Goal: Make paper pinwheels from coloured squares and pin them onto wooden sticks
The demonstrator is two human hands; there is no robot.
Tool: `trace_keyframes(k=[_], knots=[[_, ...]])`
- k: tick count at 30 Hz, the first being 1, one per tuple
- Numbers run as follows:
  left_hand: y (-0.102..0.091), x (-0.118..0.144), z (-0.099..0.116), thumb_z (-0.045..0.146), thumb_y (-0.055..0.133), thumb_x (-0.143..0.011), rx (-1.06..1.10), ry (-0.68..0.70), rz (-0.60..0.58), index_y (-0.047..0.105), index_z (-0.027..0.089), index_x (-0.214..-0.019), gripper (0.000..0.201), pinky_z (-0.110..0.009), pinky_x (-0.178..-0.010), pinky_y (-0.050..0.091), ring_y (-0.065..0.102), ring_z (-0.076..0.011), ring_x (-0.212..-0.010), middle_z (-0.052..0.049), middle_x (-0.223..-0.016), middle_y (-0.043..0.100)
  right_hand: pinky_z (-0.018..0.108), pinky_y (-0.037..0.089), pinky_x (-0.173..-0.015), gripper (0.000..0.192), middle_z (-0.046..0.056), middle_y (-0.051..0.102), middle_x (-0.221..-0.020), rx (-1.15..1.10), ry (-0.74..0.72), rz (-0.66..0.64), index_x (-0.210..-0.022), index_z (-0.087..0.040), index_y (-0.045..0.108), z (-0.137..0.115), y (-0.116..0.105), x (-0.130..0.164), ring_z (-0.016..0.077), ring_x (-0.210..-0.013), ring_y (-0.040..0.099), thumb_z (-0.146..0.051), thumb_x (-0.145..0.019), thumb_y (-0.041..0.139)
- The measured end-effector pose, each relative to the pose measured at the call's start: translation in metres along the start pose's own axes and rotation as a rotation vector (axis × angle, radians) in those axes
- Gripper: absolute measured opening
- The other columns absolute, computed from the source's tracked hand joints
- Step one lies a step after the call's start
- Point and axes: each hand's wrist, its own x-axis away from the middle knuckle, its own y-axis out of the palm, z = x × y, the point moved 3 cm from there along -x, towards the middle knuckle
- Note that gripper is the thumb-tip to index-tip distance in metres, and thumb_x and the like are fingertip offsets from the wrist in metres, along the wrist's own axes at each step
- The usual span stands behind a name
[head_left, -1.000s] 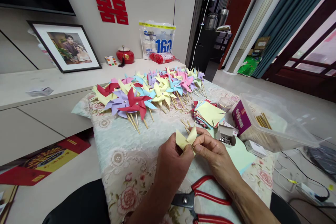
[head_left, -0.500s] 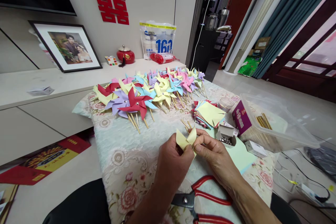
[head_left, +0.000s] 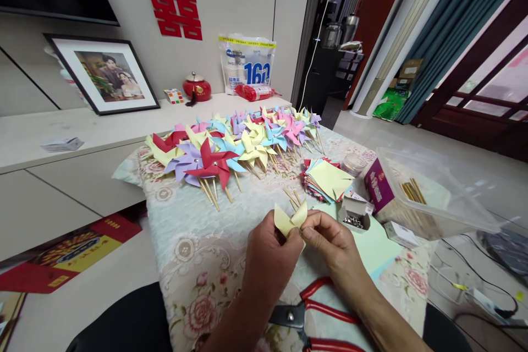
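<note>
Two hands meet above the desk (head_left: pixel 193 253): the left hand (head_left: pixel 270 256) and right hand (head_left: pixel 330 242) both pinch a folded yellow paper pinwheel (head_left: pixel 290 219), just in front of the stack of paper squares (head_left: pixel 328 179); red-handled scissors (head_left: pixel 317 313) lie beneath the wrists.

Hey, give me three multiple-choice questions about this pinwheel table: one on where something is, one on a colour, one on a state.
1. Where do the red-handled scissors lie?
A. on the tablecloth below the hands
B. on the sideboard
C. inside the clear plastic tub

2. What colour is the folded paper held in the hands?
A. red
B. pale yellow
C. purple

3. How is the small box of pins?
A. taped shut
C. upside down
B. open, pins showing

Answers: 1 A, their handles show under the wrists. 2 B, pale yellow flaps stick up between the left hand and the right hand. 3 B, its flap stands up and metal pins show inside.
</note>
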Motion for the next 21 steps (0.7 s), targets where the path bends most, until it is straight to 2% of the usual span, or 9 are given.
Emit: trace_keyframes(k=[3,5,8,12,21], knots=[[0.0014,-0.0007,-0.0027,0.024,0.062,-0.071,0.055,-0.001,0.0,0.06,0.019,-0.075,0.007,-0.023,-0.05,0.036,0.048,-0.0129,-0.054,0.004,-0.059,0.057,0.031,0.042,-0.082,0.017,0.002,0.063,-0.095,0.044,-0.054,0.029,-0.079,-0.022,0.066,0.0006,0.0002,0.0021,0.0205,-0.091,0.055,-0.036,-0.089,0.067],[0.0021,-0.001,-0.0047,0.024,0.064,-0.071,0.095,-0.001,0.004,0.062,0.018,-0.077,0.008,-0.022,-0.051,0.038,0.05,-0.0131,-0.054,0.004,-0.059,0.059,0.03,0.041,-0.081,0.017,0.001,0.062,-0.091,0.055,-0.075,0.035,-0.08,-0.023,0.065,0.0001,0.001,0.0034,0.0192,-0.087,0.055,-0.036,-0.09,0.067],[0.0025,-0.0006,-0.0062,0.024,0.066,-0.07,0.136,-0.019,0.011,0.064,0.018,-0.081,0.012,-0.022,-0.052,0.04,0.055,-0.0141,-0.056,0.002,-0.062,0.064,0.03,0.041,-0.078,0.017,-0.001,0.061,-0.083,0.073,-0.084,0.037,-0.081,-0.023,0.064,-0.0018,0.0029,0.0053,0.0184,-0.082,0.054,-0.036,-0.092,0.064],[0.004,0.0005,-0.0055,0.026,0.065,-0.071,0.157,-0.054,-0.015,0.065,0.017,-0.086,0.017,-0.024,-0.054,0.044,0.058,-0.0159,-0.059,0.0,-0.068,0.069,0.03,0.041,-0.078,0.018,0.0,0.062,-0.085,0.128,-0.1,0.058,-0.081,-0.023,0.062,-0.0052,0.005,0.0071,0.0188,-0.082,0.055,-0.035,-0.093,0.062],[0.0062,0.001,-0.0075,0.027,0.063,-0.072,0.16,-0.065,-0.016,0.066,0.017,-0.088,0.019,-0.025,-0.056,0.045,0.061,-0.0174,-0.062,-0.001,-0.071,0.07,0.03,0.041,-0.075,0.019,0.0,0.06,-0.082,0.139,-0.098,0.072,-0.08,-0.021,0.059,-0.0052,0.0071,0.0082,0.018,-0.08,0.054,-0.034,-0.093,0.059]])
